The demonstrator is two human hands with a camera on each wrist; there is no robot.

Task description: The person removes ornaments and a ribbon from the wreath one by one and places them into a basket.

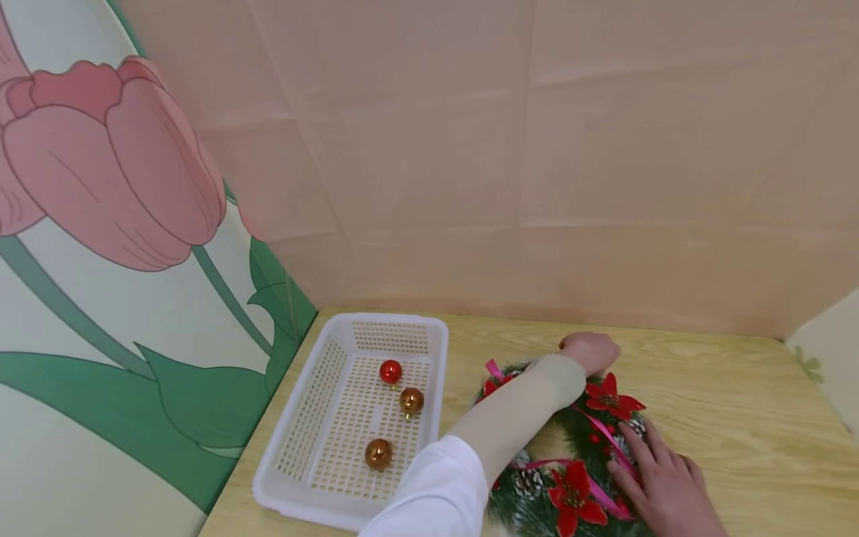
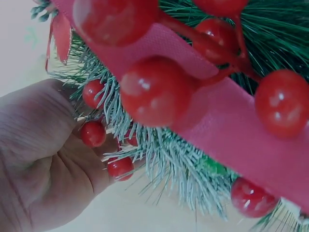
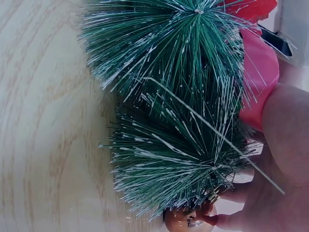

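A green Christmas wreath (image 1: 530,507) with red poinsettias, pinecones, pink ribbon and red berries lies on the table. My left hand (image 1: 592,352) reaches across it to the far edge. In the left wrist view, the left hand (image 2: 43,159) grips the wreath's edge, its fingers partly hidden among frosted sprigs and red berries (image 2: 155,92). At the wreath's right side is my right hand (image 1: 664,481). A copper ball ornament (image 3: 181,221) with a gold cap shows at the bottom of the right wrist view; fingertips of the right hand (image 3: 270,193) pinch it beside the green needles.
A white perforated basket (image 1: 282,440) stands left of the wreath. Inside lie a red ball (image 1: 391,371) and two copper balls (image 1: 379,453). The wooden table (image 1: 751,418) meets a beige-covered wall behind, and a tulip-painted wall (image 1: 114,298) rises at left.
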